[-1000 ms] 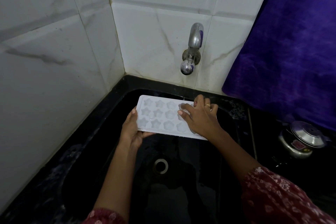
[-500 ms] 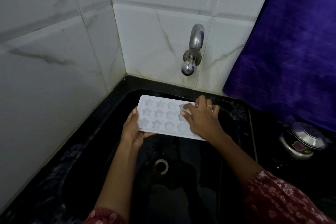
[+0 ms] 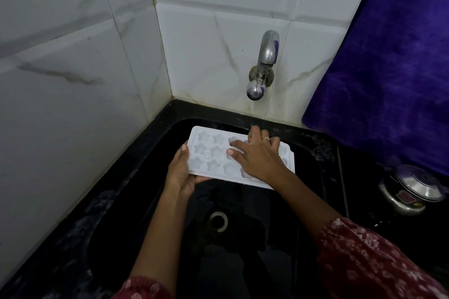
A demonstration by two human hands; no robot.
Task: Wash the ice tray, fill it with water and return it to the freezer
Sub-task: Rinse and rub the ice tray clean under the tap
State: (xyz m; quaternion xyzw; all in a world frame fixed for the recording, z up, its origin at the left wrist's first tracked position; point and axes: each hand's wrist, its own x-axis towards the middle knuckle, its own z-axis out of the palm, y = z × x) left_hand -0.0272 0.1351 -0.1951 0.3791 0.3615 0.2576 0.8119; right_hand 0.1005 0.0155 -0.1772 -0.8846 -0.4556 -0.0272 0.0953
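Ice tray held over the sink

White ice tray (image 3: 213, 155) with star-shaped cells, held level above the black sink (image 3: 313, 177), below and in front of the wall tap (image 3: 261, 68). Left hand (image 3: 181, 172) grasps the tray's left end, thumb on the rim, fingers underneath. Right hand (image 3: 257, 155) lies spread on top, fingers pressing into the cells, gripping nothing. Steel pot (image 3: 413, 189) stands on the dark surface at right.
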